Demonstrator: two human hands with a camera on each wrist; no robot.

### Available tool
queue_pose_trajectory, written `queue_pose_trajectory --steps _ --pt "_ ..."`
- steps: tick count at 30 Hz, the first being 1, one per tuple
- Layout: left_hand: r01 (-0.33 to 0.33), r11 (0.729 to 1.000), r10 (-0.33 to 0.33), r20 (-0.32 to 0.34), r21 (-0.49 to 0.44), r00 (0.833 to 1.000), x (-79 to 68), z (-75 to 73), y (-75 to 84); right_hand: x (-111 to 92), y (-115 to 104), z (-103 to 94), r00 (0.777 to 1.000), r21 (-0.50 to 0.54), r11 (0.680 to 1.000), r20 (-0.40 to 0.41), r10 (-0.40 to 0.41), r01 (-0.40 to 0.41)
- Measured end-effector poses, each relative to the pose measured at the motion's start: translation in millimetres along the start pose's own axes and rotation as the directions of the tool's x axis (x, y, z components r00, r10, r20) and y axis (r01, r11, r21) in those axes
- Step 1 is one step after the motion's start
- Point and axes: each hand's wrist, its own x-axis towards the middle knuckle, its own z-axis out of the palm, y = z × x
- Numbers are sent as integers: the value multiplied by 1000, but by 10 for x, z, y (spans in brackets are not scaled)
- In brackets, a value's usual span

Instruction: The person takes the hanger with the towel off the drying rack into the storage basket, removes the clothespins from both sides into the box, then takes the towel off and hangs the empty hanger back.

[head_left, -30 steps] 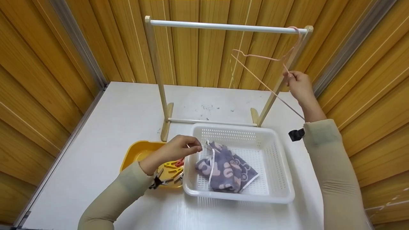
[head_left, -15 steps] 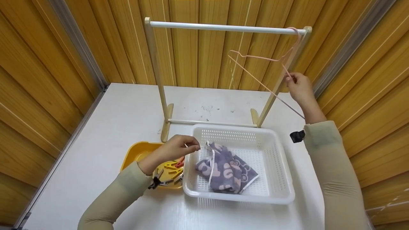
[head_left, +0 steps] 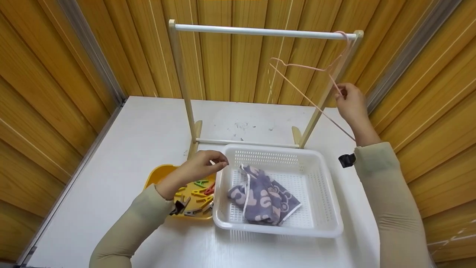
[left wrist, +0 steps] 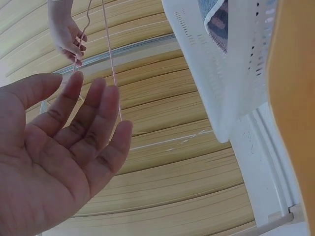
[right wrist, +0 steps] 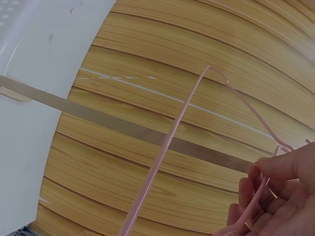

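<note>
A thin pink clothes hanger (head_left: 305,67) hooks over the right end of the rack's white top bar (head_left: 260,32). My right hand (head_left: 350,102) pinches the hanger's near shoulder between thumb and fingers, as the right wrist view also shows. My left hand (head_left: 202,163) hovers at the left rim of a white basket (head_left: 331,201), palm up in its wrist view with fingers relaxed and nothing held. Inside the basket lies a crumpled purple patterned cloth (head_left: 264,201) with white edging.
Partly behind my left forearm stands a yellow tray (head_left: 156,174) with several clothes pegs (head_left: 200,192) in it. The rack's wooden posts (head_left: 182,82) rise behind the basket. Wood-patterned walls (head_left: 245,67) enclose the white table (head_left: 141,130).
My left hand has drawn slightly left and up, showing more pegs. My right hand has slid a little along the hanger's shoulder; the hanger has barely shifted.
</note>
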Motion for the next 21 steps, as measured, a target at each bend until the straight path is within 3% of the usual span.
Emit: queue_pose_trajectory --steps 7,13,21 --pt "41 999 -41 -29 0 999 -5 -81 26 -33 -30 23 998 45 999 -57 24 -22" --pt "70 997 -71 -76 -15 995 5 -93 33 -175 -128 136 992 121 991 -122 -34 49" --pt "68 998 -66 -155 10 986 23 -94 76 -423 -312 377 973 -32 980 -117 -201 199"
